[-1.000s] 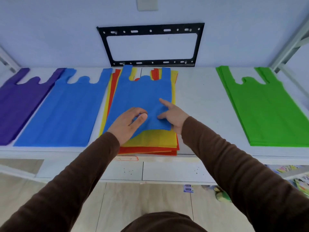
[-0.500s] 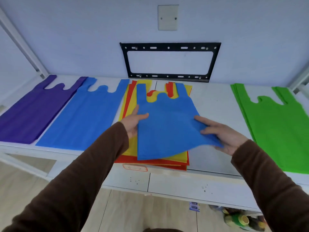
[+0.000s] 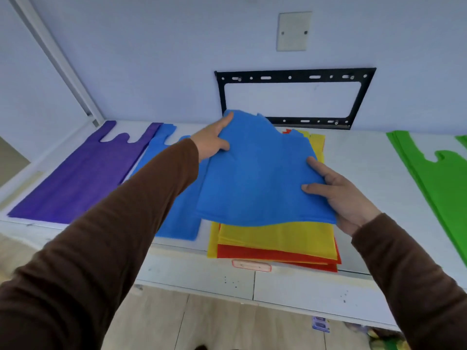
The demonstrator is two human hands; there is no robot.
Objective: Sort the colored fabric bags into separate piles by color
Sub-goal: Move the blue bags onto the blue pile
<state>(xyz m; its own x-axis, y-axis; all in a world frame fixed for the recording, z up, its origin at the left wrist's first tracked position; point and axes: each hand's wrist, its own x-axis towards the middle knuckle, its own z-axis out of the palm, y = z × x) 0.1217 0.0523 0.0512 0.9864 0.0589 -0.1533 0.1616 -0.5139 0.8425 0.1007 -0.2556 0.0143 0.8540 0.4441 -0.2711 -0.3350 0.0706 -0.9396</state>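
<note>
Wall: we see a black metal bracket [image 3: 294, 77] fixed flat to it, with a pale blank plate [image 3: 294, 31] above.
Shelf edge: we find a small red-outlined label [image 3: 251, 265] stuck on the white shelf [image 3: 366, 170].
Floor: pale tiles [image 3: 207, 322] below us.

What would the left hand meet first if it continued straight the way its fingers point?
Probably the black wall bracket behind the shelf; the left hand, gripping the blue bag, points up and away toward it, though depth is unclear.
</note>
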